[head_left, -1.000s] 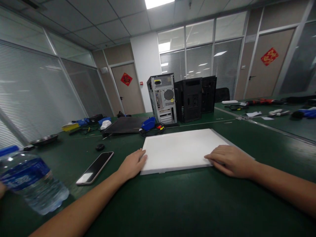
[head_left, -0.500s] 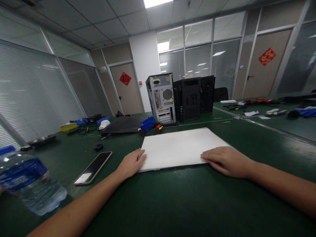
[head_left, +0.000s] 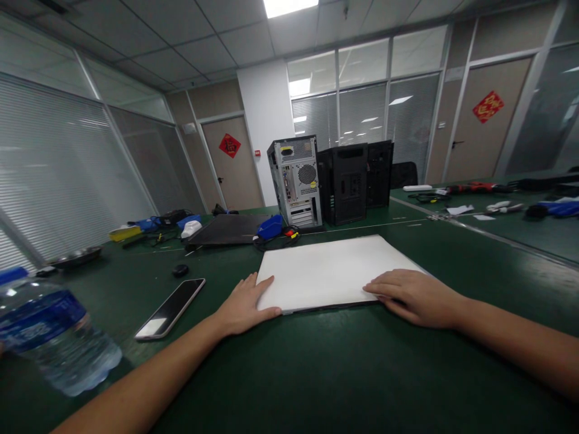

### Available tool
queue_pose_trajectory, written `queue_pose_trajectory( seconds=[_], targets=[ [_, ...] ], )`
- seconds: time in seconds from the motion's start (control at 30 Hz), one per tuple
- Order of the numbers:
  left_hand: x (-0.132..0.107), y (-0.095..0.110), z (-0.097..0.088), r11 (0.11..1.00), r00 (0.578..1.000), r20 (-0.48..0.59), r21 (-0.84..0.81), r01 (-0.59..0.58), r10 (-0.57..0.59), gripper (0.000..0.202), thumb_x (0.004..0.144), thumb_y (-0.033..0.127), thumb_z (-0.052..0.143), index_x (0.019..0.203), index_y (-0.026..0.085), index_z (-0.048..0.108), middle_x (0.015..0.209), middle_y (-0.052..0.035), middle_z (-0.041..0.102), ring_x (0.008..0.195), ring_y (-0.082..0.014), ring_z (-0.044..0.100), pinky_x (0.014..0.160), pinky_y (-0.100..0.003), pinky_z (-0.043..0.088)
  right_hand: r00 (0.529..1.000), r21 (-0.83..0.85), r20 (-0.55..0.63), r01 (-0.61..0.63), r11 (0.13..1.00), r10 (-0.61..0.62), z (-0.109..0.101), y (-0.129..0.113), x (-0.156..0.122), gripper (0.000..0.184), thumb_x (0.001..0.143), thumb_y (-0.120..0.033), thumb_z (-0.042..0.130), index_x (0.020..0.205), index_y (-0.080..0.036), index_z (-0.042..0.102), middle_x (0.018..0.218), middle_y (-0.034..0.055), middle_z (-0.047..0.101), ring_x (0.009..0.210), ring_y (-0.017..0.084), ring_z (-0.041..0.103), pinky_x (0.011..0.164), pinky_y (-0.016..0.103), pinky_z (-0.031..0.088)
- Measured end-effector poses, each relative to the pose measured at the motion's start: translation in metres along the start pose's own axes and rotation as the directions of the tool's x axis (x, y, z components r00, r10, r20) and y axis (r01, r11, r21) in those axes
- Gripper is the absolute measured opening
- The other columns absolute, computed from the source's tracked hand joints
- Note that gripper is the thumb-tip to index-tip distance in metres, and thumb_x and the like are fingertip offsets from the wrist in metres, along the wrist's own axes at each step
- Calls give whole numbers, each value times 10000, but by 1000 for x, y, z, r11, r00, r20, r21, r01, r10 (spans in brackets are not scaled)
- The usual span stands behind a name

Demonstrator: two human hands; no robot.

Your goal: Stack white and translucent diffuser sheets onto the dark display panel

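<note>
A thin white rectangular panel (head_left: pixel 325 268) with a dark near edge lies flat on the green table (head_left: pixel 316 374) in front of me. My left hand (head_left: pixel 246 306) is open at the panel's near left corner. Its thumb lies along the near edge, and its spread fingers touch the left side. Across from it, my right hand (head_left: pixel 411 295) rests palm down over the near right corner and hides it. The right fingers are stretched out close together on the white surface, with the thumb low by the near edge.
A phone (head_left: pixel 170 308), a round black object (head_left: pixel 180 270) and a water bottle (head_left: pixel 54 337) stand or lie to the left. Behind the panel are a blue bin (head_left: pixel 270 226), a dark flat panel (head_left: pixel 228 229), an opened computer case (head_left: pixel 296 181) and black case parts (head_left: pixel 346 184).
My left hand has loosened from its pinch on the panel's left edge and spread its thumb and fingers. My right hand has slid slightly left.
</note>
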State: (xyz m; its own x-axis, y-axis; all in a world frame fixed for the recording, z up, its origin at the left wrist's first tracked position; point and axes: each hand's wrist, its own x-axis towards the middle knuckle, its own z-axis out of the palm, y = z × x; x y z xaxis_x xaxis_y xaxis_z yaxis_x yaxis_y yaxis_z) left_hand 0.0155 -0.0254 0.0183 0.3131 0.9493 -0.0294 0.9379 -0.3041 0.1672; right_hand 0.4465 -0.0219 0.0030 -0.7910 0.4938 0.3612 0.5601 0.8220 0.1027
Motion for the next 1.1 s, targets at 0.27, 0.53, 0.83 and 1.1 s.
queue_pose_trajectory(
  seconds=[0.27,0.53,0.83,1.1],
  targets=[
    [1,-1,2,1000,1000,7,19,-3,3,1091,729,882,500,1580,241,265,1630,-198,224,1493,-442,177,1188,-603,175,1000,29,3,-25,999,25,-1,0,1,428,962,-229,464,1373,-273,574,1197,65,680,1060,199,641,914,384,521],
    [-3,6,-5,1000,1000,21,22,16,-17,1097,737,888,480,1576,210,283,1625,-231,213,1481,-455,213,1180,-589,214,951,-13,-109,-292,956,289,-3,3,3,403,982,-369,412,1300,-262,634,1159,68,697,1027,233,649,914,434,511],
    [-5,2,-6,999,999,37,44,-3,1,1068,761,888,437,1584,232,254,1626,-233,209,1467,-468,245,1160,-614,238,490,-174,61,-853,493,870,-4,42,-14,695,934,-580,337,1409,-105,514,1134,216,671,980,366,653,812,506,516],
    [-4,7,-5,995,999,28,92,-36,33,1069,792,876,393,1572,155,273,1586,-288,269,1457,-464,276,1147,-609,264,413,-98,169,-896,432,895,2,59,3,684,921,-644,333,1346,-164,570,1166,183,669,1035,344,648,866,474,507]
  ],
)
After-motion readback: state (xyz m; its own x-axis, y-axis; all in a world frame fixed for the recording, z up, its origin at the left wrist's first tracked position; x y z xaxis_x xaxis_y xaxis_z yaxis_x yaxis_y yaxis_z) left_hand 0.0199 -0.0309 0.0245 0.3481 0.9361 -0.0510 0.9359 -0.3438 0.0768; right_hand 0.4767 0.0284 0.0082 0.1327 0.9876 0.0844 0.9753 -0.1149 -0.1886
